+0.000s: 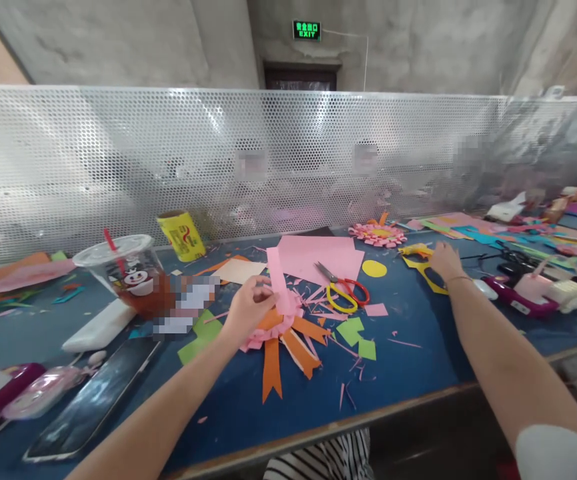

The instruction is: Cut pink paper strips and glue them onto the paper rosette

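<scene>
My left hand (253, 303) pinches a pink paper strip (278, 270) that stands up over a pink paper rosette (288, 323) with orange ribbon tails (272, 370). At the right, my right hand (445, 262) reaches to a yellow paper piece with cut-outs (431, 277); its fingers are partly hidden there, so its grip is unclear. Between the hands lie scissors (341, 290) with one red and one yellow handle, beside a pink sheet (318, 257). A yellow paper circle (374, 269) is right of the sheet. Another pink rosette (377, 233) lies farther back.
A drink cup (141, 283) with a red straw, a white box (99, 325) and a phone (93, 400) are at the left. A yellow roll (181, 237) stands by the perforated screen (168, 153). Green scraps (351, 330) lie in front; a purple device (518, 297) is at the right.
</scene>
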A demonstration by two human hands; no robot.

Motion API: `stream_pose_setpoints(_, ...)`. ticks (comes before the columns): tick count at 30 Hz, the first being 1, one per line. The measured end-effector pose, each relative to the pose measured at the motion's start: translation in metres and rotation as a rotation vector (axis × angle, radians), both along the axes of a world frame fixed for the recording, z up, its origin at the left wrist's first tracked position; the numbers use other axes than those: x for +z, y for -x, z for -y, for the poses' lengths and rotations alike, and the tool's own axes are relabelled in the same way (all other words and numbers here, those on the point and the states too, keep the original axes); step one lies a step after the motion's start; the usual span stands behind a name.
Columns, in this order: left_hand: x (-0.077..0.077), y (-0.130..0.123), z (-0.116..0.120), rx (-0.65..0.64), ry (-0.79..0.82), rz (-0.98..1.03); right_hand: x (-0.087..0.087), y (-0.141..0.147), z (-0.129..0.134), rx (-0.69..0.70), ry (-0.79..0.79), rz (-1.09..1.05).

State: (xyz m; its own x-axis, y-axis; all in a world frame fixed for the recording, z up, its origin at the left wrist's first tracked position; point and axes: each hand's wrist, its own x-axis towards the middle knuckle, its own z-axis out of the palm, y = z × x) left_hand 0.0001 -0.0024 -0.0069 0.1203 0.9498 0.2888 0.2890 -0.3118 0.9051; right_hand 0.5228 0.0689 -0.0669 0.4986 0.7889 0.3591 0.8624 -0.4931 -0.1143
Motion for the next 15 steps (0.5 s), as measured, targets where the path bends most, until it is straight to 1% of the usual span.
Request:
stream_pose_setpoints(1,0.0,-0.001,0.0,-0.006,0.013,0.003,-0.006,-0.008,0.0,0.009,0.069,-0.03)
stream_pose_setpoints(3,-0.002,-0.002,-0.001,-0.012,0.039,0.034,-0.012,-0.018,0.0,0.013,0.149,-0.067)
stream_pose_setpoints(5,-0.004,-0.001,-0.004,-0.004,0.056,0.089,-0.011,-0.019,0.001,0.008,0.17,-0.072)
stream_pose_setpoints(7,-0.006,-0.001,-0.006,0.004,0.07,0.135,-0.007,-0.015,0.003,-0.019,0.156,-0.059)
stream_pose_setpoints(9,-0.007,0.0,-0.006,0.002,0.074,0.135,-0.002,-0.007,0.004,-0.066,0.096,-0.025)
stream_pose_setpoints(11,-0.006,0.0,-0.004,-0.007,0.066,0.083,0.004,0.001,0.005,-0.07,-0.022,0.036)
stream_pose_setpoints(12,-0.006,0.0,-0.003,-0.01,0.054,0.047,0.007,0.006,0.005,-0.038,-0.09,0.062)
stream_pose_setpoints(15,-0.005,-0.002,0.001,-0.028,0.019,-0.046,0.018,0.024,0.003,0.137,-0.308,0.065)
